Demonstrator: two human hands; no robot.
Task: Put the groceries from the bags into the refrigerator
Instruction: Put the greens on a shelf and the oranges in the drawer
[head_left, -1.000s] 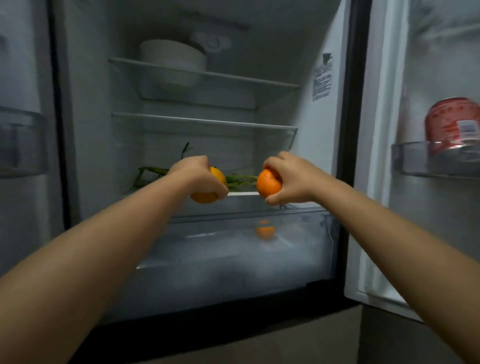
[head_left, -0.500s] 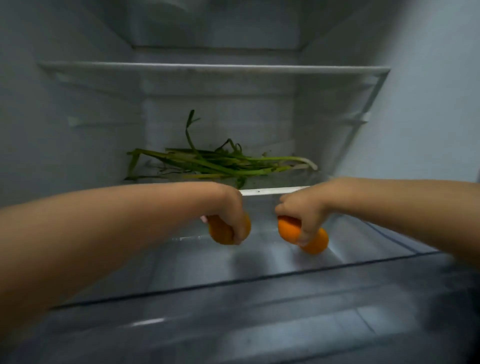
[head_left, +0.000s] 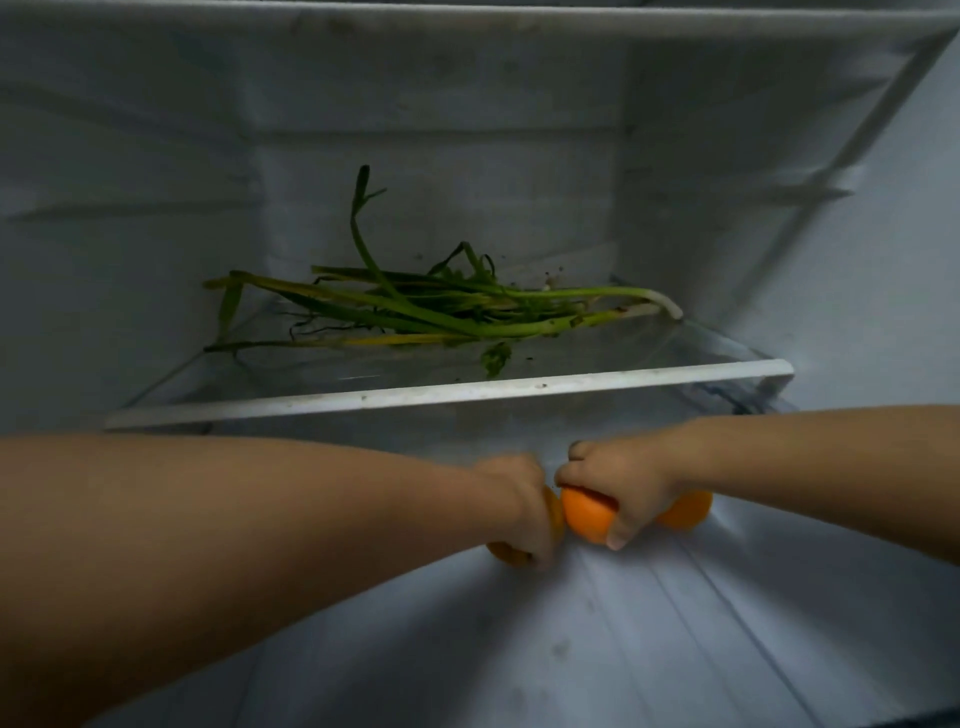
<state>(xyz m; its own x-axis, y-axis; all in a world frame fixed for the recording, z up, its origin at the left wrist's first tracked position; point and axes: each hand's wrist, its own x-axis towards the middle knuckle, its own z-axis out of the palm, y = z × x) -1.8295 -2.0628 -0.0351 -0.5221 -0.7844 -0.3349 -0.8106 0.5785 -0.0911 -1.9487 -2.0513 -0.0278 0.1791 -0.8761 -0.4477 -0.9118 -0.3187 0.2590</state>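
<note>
Both my arms reach into the fridge's bottom drawer, under the glass shelf. My left hand is closed over an orange, mostly hidden by the fingers, low against the drawer floor. My right hand grips a second orange from above, right beside the left hand. A third orange lies in the drawer just behind the right hand, partly hidden by it.
A bunch of green onions lies across the glass shelf above the drawer. Another shelf edge runs along the top. The fridge side walls stand close at left and right.
My hands have dropped from in front of the shelf down into the drawer and come together, each still holding its orange. The camera has moved closer into the fridge.
</note>
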